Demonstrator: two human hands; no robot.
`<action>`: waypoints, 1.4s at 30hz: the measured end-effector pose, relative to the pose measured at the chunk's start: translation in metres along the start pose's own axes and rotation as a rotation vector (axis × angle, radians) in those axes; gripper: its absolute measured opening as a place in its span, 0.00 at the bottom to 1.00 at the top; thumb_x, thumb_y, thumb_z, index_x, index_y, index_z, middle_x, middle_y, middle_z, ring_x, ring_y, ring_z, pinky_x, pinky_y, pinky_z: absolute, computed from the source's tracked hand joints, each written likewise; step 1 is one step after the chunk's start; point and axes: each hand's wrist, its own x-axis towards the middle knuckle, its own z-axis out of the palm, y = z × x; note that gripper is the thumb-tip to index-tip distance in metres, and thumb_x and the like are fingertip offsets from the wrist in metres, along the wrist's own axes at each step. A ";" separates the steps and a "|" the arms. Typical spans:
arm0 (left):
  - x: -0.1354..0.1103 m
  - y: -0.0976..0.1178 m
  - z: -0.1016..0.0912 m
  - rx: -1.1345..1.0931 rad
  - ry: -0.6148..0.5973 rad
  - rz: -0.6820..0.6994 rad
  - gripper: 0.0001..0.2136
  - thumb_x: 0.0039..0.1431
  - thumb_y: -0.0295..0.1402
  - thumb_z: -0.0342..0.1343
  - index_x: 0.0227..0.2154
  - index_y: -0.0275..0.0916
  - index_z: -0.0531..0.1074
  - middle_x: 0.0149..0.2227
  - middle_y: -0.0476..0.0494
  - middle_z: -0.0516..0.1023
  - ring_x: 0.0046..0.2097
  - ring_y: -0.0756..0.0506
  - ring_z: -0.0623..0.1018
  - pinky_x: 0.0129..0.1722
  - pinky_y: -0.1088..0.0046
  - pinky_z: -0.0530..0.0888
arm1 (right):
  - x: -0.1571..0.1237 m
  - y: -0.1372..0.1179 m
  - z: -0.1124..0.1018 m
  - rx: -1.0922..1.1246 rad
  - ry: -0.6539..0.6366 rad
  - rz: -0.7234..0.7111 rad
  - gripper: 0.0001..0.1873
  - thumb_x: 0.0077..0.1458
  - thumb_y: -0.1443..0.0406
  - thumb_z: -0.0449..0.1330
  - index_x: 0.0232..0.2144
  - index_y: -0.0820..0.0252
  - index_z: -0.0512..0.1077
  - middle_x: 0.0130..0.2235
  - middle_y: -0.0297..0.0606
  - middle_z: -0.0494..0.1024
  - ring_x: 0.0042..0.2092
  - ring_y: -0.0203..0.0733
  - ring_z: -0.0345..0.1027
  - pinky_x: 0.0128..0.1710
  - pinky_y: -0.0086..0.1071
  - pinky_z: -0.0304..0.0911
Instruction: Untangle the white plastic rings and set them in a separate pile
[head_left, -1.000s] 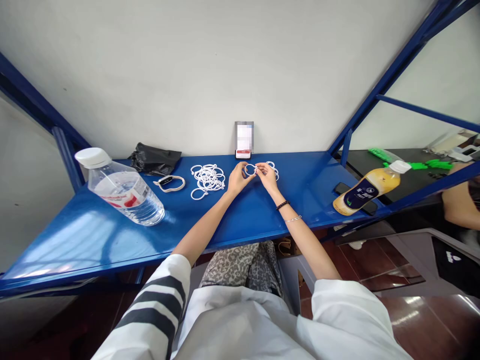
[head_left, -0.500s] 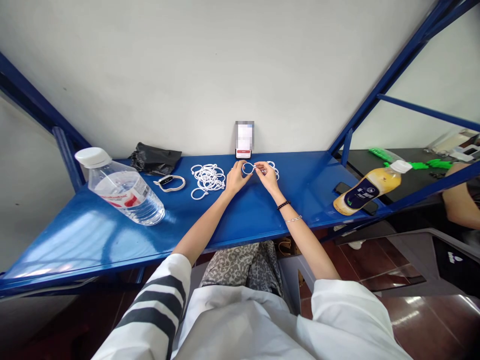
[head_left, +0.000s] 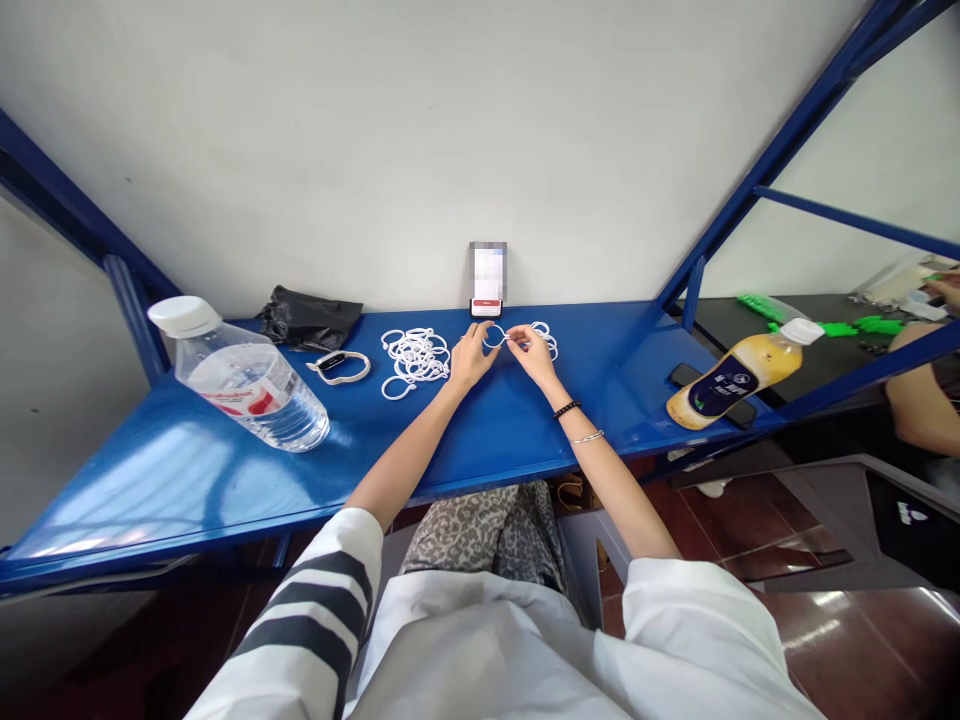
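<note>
My left hand (head_left: 469, 360) and right hand (head_left: 531, 352) meet over the blue shelf (head_left: 495, 430), fingertips of both pinched onto one small white ring (head_left: 495, 338) held between them, just above the surface. Close behind my right fingers lies a small cluster of white rings (head_left: 546, 338); just off my left fingers spreads the bigger heap of rings (head_left: 412, 358). Straight beyond the ring stands a phone (head_left: 487, 280) against the wall. Further out past the heap, a white watch (head_left: 339, 366), a black bag (head_left: 307, 318), then a water bottle (head_left: 240, 375) on its side. Well off my right, a yellow drink bottle (head_left: 731, 385).
</note>
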 end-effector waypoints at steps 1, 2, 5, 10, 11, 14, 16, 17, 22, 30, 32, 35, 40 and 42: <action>0.000 0.000 0.000 -0.004 -0.004 0.003 0.21 0.56 0.32 0.59 0.53 0.43 0.67 0.43 0.42 0.74 0.38 0.44 0.76 0.36 0.72 0.70 | 0.000 0.000 0.000 -0.001 -0.002 0.001 0.09 0.53 0.60 0.58 0.36 0.56 0.71 0.38 0.38 0.78 0.38 0.41 0.70 0.39 0.35 0.67; 0.000 -0.001 0.000 -0.009 -0.009 0.005 0.21 0.56 0.32 0.59 0.53 0.43 0.66 0.43 0.42 0.74 0.38 0.44 0.76 0.36 0.72 0.70 | 0.000 0.001 0.000 -0.003 -0.003 0.001 0.09 0.53 0.60 0.58 0.36 0.56 0.71 0.37 0.38 0.78 0.38 0.41 0.70 0.39 0.35 0.67; 0.000 -0.001 0.000 -0.020 -0.022 -0.001 0.22 0.57 0.31 0.59 0.54 0.43 0.66 0.43 0.42 0.75 0.37 0.45 0.76 0.36 0.72 0.70 | 0.001 0.001 0.000 -0.011 -0.001 -0.007 0.08 0.53 0.61 0.58 0.35 0.56 0.71 0.37 0.38 0.78 0.37 0.42 0.70 0.38 0.35 0.67; 0.000 0.003 -0.002 -0.037 -0.042 -0.010 0.22 0.56 0.29 0.60 0.55 0.44 0.67 0.46 0.42 0.75 0.35 0.45 0.76 0.37 0.70 0.70 | 0.001 0.002 0.000 -0.032 0.008 -0.032 0.06 0.53 0.61 0.58 0.34 0.56 0.70 0.36 0.38 0.77 0.36 0.42 0.70 0.37 0.36 0.67; 0.000 0.003 -0.003 -0.042 -0.045 -0.010 0.22 0.56 0.29 0.59 0.55 0.44 0.68 0.47 0.42 0.75 0.36 0.44 0.76 0.38 0.70 0.70 | 0.001 0.002 0.000 -0.040 0.007 -0.041 0.06 0.53 0.61 0.58 0.33 0.56 0.70 0.36 0.38 0.77 0.36 0.42 0.70 0.38 0.36 0.67; 0.000 0.004 -0.003 -0.049 -0.050 -0.006 0.23 0.56 0.27 0.59 0.55 0.45 0.68 0.48 0.42 0.75 0.37 0.44 0.77 0.39 0.69 0.71 | 0.001 0.003 0.000 -0.087 -0.001 -0.069 0.05 0.53 0.62 0.57 0.33 0.55 0.69 0.36 0.37 0.77 0.36 0.42 0.70 0.39 0.37 0.67; 0.000 0.003 -0.003 -0.052 -0.053 -0.005 0.23 0.56 0.27 0.59 0.55 0.45 0.68 0.49 0.42 0.75 0.37 0.43 0.77 0.40 0.68 0.71 | 0.001 0.003 0.000 -0.138 -0.005 -0.091 0.04 0.54 0.64 0.57 0.33 0.55 0.69 0.35 0.37 0.76 0.36 0.42 0.70 0.40 0.38 0.66; 0.000 0.003 -0.003 -0.054 -0.053 -0.004 0.23 0.56 0.27 0.59 0.55 0.46 0.68 0.50 0.42 0.75 0.37 0.43 0.77 0.40 0.68 0.71 | 0.001 0.003 0.000 -0.166 -0.006 -0.104 0.03 0.54 0.64 0.56 0.33 0.55 0.69 0.35 0.37 0.76 0.37 0.43 0.70 0.40 0.38 0.66; -0.001 0.004 -0.003 -0.023 -0.070 -0.022 0.23 0.57 0.27 0.57 0.57 0.45 0.67 0.52 0.41 0.75 0.39 0.42 0.78 0.41 0.68 0.72 | 0.000 0.000 -0.001 -0.289 -0.012 -0.175 0.04 0.54 0.67 0.55 0.34 0.55 0.69 0.36 0.38 0.76 0.38 0.44 0.69 0.40 0.38 0.65; -0.003 0.011 -0.008 0.109 -0.131 -0.039 0.23 0.61 0.30 0.54 0.60 0.44 0.63 0.56 0.44 0.72 0.46 0.44 0.78 0.45 0.71 0.72 | -0.002 -0.007 -0.002 -0.415 -0.016 -0.204 0.06 0.56 0.68 0.56 0.37 0.58 0.71 0.37 0.39 0.76 0.39 0.44 0.69 0.42 0.37 0.65; -0.003 0.011 -0.008 0.126 -0.131 -0.031 0.23 0.62 0.30 0.53 0.60 0.44 0.63 0.56 0.43 0.72 0.47 0.44 0.78 0.45 0.71 0.72 | -0.002 -0.007 -0.002 -0.446 -0.021 -0.212 0.05 0.56 0.68 0.56 0.36 0.59 0.72 0.36 0.40 0.76 0.40 0.44 0.69 0.43 0.37 0.64; -0.002 0.010 -0.007 0.140 -0.129 -0.025 0.22 0.62 0.30 0.52 0.60 0.44 0.63 0.56 0.43 0.72 0.47 0.43 0.78 0.45 0.71 0.72 | -0.003 -0.008 -0.002 -0.471 -0.029 -0.218 0.06 0.57 0.67 0.57 0.37 0.60 0.73 0.36 0.40 0.76 0.40 0.45 0.69 0.44 0.37 0.64; -0.002 0.007 -0.004 0.155 -0.113 -0.017 0.22 0.63 0.31 0.52 0.60 0.44 0.63 0.56 0.42 0.73 0.47 0.43 0.77 0.46 0.70 0.72 | -0.002 -0.004 -0.001 -0.499 -0.050 -0.225 0.08 0.61 0.65 0.55 0.39 0.59 0.74 0.38 0.41 0.76 0.42 0.46 0.69 0.45 0.38 0.63; -0.003 0.008 -0.004 0.161 -0.108 0.000 0.22 0.63 0.31 0.53 0.60 0.43 0.63 0.55 0.41 0.73 0.48 0.43 0.77 0.47 0.70 0.71 | -0.001 -0.002 -0.001 -0.514 -0.050 -0.225 0.09 0.62 0.65 0.54 0.40 0.60 0.74 0.38 0.42 0.76 0.42 0.46 0.69 0.45 0.38 0.63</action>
